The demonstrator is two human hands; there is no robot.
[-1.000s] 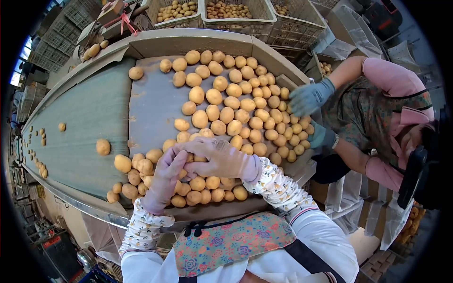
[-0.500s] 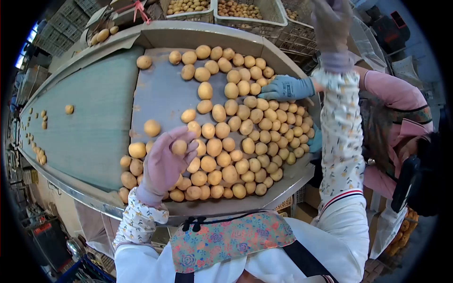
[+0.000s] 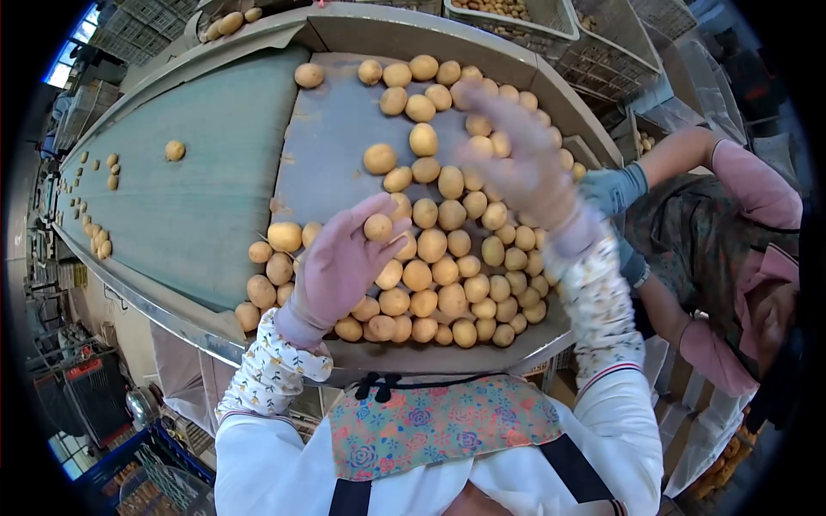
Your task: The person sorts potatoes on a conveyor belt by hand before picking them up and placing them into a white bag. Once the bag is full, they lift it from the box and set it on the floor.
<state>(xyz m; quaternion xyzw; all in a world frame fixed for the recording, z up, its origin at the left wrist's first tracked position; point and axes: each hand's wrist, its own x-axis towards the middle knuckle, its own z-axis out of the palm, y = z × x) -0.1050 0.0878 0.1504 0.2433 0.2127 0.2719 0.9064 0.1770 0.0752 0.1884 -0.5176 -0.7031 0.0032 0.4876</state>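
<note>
My left hand (image 3: pixel 340 262), in a thin pinkish glove, is turned palm up at the near left of the potato pile. Its fingers curl around one small potato (image 3: pixel 377 227). My right hand (image 3: pixel 525 159), gloved the same way, hangs over the right part of the pile, blurred by motion. Its fingers look stretched and apart, with nothing visible in them. Beneath and between both hands lie many round, yellow-brown potatoes (image 3: pixel 432 245) on a grey sorting surface (image 3: pixel 331 129). My right hand and forearm hide part of the pile.
A green conveyor belt (image 3: pixel 206 206) on the left carries scattered potatoes. Metal side walls (image 3: pixel 413 34) border the surface. A co-worker's blue-gloved hand (image 3: pixel 613 189) is at the right edge. Beyond the far wall stand plastic crates (image 3: pixel 611 52), one holding potatoes.
My right hand has come down from the far right to above the pile. My left hand still holds the small potato. The co-worker's hand has drawn back from the potatoes. The view has shifted.
</note>
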